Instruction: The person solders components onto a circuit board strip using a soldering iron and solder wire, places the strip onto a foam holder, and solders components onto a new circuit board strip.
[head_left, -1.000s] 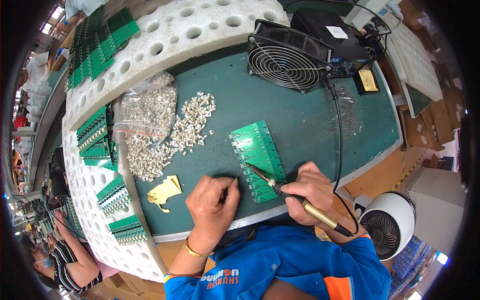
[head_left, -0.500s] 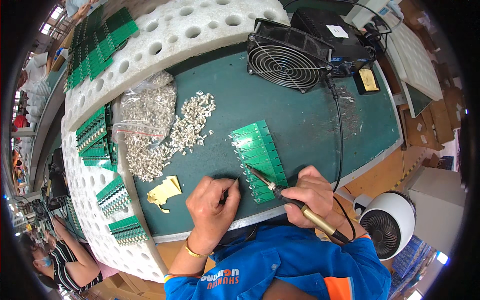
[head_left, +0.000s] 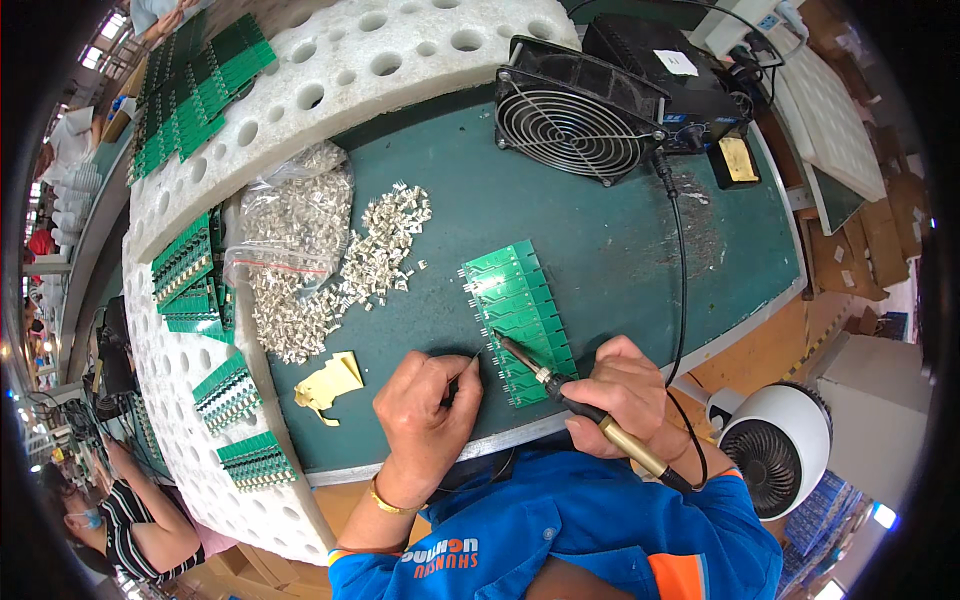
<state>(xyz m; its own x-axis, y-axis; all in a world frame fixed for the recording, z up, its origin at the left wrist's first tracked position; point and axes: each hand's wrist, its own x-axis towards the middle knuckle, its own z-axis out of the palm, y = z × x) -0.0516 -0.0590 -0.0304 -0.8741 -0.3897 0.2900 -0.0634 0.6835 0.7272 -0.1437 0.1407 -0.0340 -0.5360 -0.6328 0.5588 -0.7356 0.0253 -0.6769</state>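
Observation:
A green circuit board panel (head_left: 518, 300) lies flat on the green table mat, with small metal connectors along its left edge. My right hand (head_left: 628, 395) grips a soldering iron (head_left: 632, 446) with a black and gold handle. The iron's tip points down onto the left side of the panel, close to the connector row. Beside that edge, my left hand (head_left: 425, 405) is closed in a pinch on a thin solder wire (head_left: 477, 357), whose end reaches toward the panel. The wire is faint against the mat.
Small white connectors (head_left: 385, 240) lie heaped beside a plastic bag of them (head_left: 295, 215). Yellow scrap (head_left: 330, 385) rests nearby. White foam (head_left: 185, 375) carrying more boards borders the left. A black fan (head_left: 570, 130), soldering station (head_left: 650, 70) and sponge holder (head_left: 737, 160) stand at the back.
The soldering iron and my right hand have shifted very slightly, the handle's rear a little leftward. My left hand and the panel stay nearly in place.

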